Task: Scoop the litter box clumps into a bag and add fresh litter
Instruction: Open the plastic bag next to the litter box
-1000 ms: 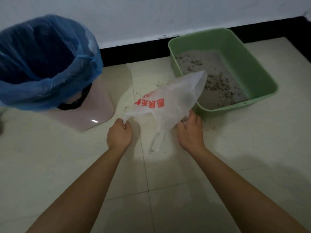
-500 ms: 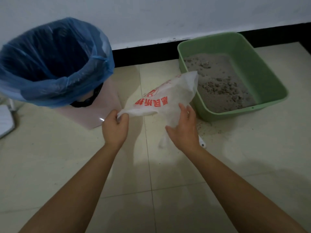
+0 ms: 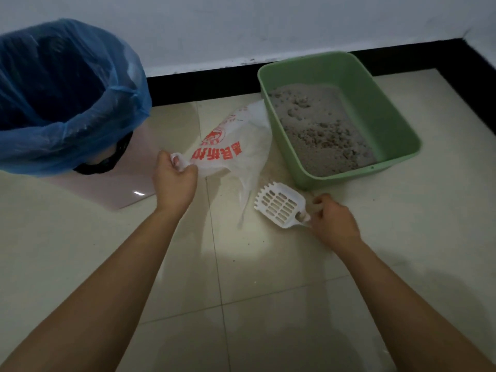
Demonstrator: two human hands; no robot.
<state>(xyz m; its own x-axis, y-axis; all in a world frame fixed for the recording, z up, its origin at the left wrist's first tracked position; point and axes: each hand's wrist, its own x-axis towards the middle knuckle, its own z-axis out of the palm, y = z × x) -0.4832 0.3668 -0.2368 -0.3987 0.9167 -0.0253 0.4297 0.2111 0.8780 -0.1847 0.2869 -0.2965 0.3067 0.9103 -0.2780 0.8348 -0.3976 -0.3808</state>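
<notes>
A green litter box (image 3: 383, 114) stands on the floor by the wall, holding grey litter with clumps (image 3: 322, 130). Left of it lies a white plastic bag with red print (image 3: 236, 149). My left hand (image 3: 174, 181) grips one of the bag's handles. A white slotted scoop (image 3: 280, 205) lies just in front of the box's near corner, and my right hand (image 3: 332, 221) holds its handle, fingers curled round it.
A bin lined with a blue bag (image 3: 64, 103) stands at the left on a pinkish base (image 3: 107, 186). A black skirting board (image 3: 204, 81) runs along the white wall. Litter grains are scattered on the pale tiles near the box.
My right hand has let go of the bag and taken hold of the scoop's handle. The bag has dropped lower, held by my left hand alone.
</notes>
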